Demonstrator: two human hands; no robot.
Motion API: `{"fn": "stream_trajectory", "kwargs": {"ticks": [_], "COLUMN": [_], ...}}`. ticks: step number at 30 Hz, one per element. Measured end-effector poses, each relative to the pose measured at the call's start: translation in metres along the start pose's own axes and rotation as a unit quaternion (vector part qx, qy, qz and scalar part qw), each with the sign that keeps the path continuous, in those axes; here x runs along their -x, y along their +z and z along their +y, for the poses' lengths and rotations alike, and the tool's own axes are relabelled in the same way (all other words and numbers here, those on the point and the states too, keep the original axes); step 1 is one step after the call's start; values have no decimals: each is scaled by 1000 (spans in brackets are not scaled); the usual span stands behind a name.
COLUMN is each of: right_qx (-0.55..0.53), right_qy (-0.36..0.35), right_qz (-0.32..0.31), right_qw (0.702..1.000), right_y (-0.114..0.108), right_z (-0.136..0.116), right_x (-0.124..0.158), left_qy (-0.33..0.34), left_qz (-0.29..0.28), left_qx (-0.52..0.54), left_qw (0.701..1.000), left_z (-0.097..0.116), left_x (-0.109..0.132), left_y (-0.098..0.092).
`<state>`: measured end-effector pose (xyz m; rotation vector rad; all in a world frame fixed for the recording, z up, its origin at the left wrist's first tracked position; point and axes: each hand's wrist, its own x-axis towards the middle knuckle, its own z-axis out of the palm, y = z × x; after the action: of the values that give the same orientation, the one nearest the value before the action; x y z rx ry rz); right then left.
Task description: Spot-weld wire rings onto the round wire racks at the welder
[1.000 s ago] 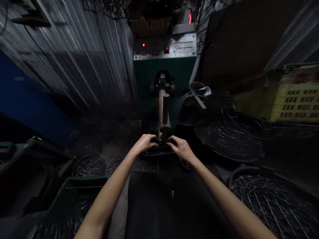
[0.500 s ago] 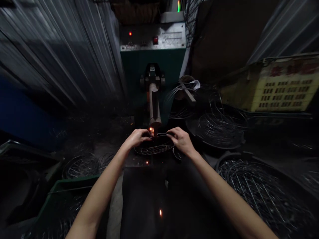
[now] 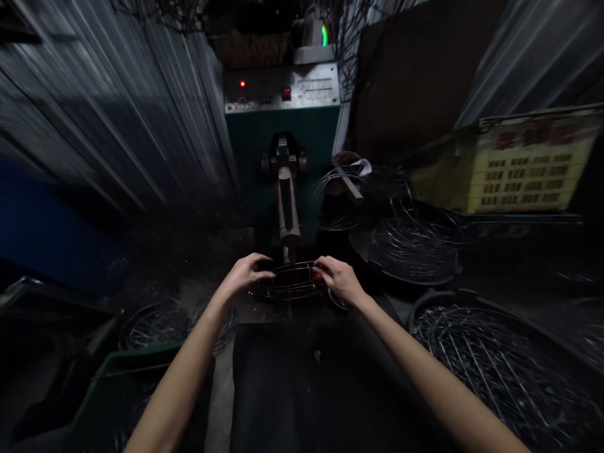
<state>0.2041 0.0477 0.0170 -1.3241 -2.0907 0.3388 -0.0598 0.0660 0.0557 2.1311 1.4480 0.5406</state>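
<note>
A small round wire rack (image 3: 292,281) lies under the tip of the welding arm (image 3: 287,207) of a green spot-welding machine (image 3: 283,126). My left hand (image 3: 244,274) grips the rack's left rim, fingers curled. My right hand (image 3: 338,279) pinches its right rim, where a faint red glow shows. Both forearms reach forward over a dark lap cover (image 3: 302,377).
Piles of round wire racks sit in dark tubs at the right (image 3: 486,365), (image 3: 410,242) and on the floor at the left (image 3: 155,324). A green crate (image 3: 127,371) stands at lower left. Corrugated metal wall (image 3: 117,126) is on the left, a yellow crate (image 3: 523,167) on the right.
Sparks flew at the welding tip half a second ago; they are gone now. The rack has been turned slightly and both hands have shifted along its rim.
</note>
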Motion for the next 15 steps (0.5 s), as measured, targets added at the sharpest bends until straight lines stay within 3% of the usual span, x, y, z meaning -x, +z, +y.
{"fn": "stream_trajectory", "kwargs": {"ticks": [2,6,15], "right_qx": [46,38,-41], "right_qy": [-16,-15,46], "right_qz": [6,-4,-67], "right_qw": [999,999,996], "right_y": [4,10,10], "right_z": [-11,-23,-29], "right_x": [0,-2,-13], "left_qy": [27,25,42], "left_qz": [6,-54,-58], "left_qx": [-12,-64,-97], "left_qw": [1000,996,993], "left_z": [12,32,31], "left_x": [0,-8,-6], "left_y": [6,18,18]}}
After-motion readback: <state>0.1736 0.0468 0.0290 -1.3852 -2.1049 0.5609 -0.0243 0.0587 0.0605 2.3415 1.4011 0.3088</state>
